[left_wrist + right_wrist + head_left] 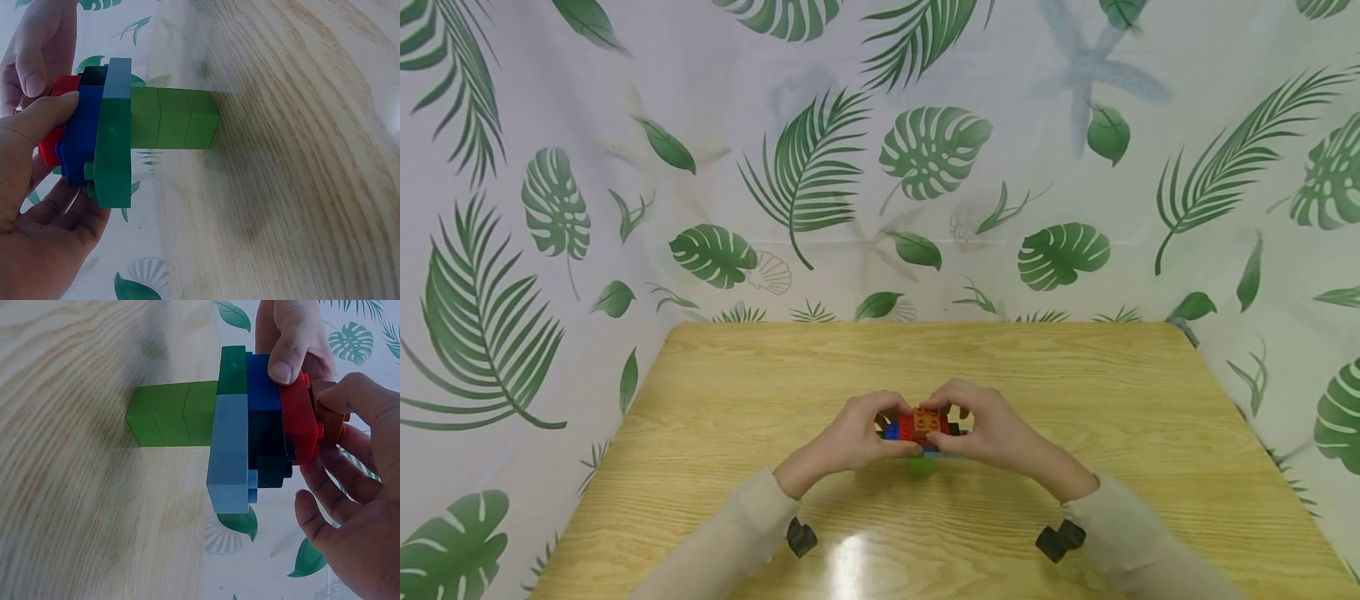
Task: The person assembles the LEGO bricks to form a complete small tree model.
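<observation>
A stack of toy building bricks stands on the wooden table (760, 358). Three light green bricks (170, 415) form its narrow column. Above them spread a dark green brick (114, 156) and a light blue brick (228, 444), then a blue brick (84, 131) beside a black one (267, 431). A red brick (299, 419) lies over these, topped by an orange brick (927, 419). My left hand (856, 433) grips the stack's left side, thumb across the blue and red bricks. With thumb and fingers, my right hand (992, 427) pinches the orange brick.
Behind the table hangs a white cloth (955, 250) printed with green leaves, which also runs along both sides. Dark wrist devices (801, 537) show under the sleeves near the table's front.
</observation>
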`<state>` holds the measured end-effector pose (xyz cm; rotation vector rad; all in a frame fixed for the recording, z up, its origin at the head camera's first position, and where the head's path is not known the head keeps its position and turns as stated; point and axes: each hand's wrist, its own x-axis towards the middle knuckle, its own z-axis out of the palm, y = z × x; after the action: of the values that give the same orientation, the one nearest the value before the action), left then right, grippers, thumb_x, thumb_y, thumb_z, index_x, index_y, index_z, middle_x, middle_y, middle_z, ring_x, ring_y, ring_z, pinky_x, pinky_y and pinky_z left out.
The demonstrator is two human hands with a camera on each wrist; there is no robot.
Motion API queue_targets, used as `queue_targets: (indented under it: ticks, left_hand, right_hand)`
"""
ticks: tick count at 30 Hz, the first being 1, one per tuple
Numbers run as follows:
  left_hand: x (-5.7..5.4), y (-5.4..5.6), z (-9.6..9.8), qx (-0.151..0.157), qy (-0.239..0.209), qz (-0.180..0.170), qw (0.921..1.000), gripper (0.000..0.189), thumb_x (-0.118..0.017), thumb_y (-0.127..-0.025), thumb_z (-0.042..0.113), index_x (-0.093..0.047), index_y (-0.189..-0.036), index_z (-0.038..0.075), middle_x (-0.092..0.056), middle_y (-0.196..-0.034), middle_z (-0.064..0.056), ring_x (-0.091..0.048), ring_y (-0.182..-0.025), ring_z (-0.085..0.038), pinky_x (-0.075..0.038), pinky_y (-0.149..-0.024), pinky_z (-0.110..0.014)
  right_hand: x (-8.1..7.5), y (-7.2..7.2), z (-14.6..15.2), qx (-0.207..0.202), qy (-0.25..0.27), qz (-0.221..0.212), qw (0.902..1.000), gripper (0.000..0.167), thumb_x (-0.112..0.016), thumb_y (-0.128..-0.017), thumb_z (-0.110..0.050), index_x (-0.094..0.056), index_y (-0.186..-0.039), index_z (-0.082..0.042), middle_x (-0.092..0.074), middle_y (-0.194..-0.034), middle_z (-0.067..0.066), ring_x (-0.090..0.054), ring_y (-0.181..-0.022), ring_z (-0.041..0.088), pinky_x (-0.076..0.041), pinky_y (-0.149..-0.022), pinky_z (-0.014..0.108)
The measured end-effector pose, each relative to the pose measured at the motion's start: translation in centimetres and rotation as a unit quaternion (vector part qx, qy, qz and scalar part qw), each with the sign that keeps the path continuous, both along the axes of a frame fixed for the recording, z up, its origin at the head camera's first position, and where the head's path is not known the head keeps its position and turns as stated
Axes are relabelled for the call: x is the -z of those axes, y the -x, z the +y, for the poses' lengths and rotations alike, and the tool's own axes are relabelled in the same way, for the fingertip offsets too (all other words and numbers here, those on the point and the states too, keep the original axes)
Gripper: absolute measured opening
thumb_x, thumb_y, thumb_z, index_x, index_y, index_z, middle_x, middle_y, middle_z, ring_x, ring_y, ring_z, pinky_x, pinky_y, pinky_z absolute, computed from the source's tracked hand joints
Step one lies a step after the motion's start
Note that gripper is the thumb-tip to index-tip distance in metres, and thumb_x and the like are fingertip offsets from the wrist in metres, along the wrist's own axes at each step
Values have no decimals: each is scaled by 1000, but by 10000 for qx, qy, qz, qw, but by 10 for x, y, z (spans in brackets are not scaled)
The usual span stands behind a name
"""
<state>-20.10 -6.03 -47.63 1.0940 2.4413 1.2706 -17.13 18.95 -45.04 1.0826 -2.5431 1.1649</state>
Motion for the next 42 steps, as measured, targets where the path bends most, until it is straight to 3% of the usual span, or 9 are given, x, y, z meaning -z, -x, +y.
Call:
queue_targets:
  ticks: [19, 27, 34, 42]
  left_hand:
    - [-3, 0, -1, 53, -23, 8, 10000, 31, -86, -91, 27, -70, -114, 16, -73, -113, 0, -64, -96, -10, -56, -86, -27]
    - [-2, 0, 0, 52, 10, -51, 10000, 30, -86, -91, 25, -70, -114, 16, -73, -111, 1, -64, -95, -11, -55, -85, -26]
    - [-2, 0, 0, 41, 29, -53, 10000, 31, -86, -91, 26, -70, -116, 16, -73, -112, 1, -63, -95, -10, -55, -86, -26]
    - [-2, -1, 0, 2, 9, -51, 10000, 33, -86, -91, 26, -70, -117, 16, -73, -113, 1, -64, -97, -9, -55, -87, -27]
  right_hand:
    - [-7, 1, -3, -89, -340, -106, 9993, 30, -84, -86, -5, -72, -113, -10, -72, -106, 1, -63, -90, 12, -55, -72, 31]
    - [-11, 3, -3, -127, -488, -374, 9980, 32, -84, -86, -5, -73, -115, -9, -74, -108, 2, -60, -87, 11, -52, -70, 29]
    - [-7, 2, -5, -163, -570, 172, 9981, 31, -86, -86, -7, -71, -112, -8, -74, -106, 3, -64, -88, 13, -52, -71, 25]
    - [-2, 0, -3, -97, -338, 124, 9993, 32, -85, -86, -4, -73, -115, -10, -75, -107, 1, -63, -86, 11, -52, -71, 26]
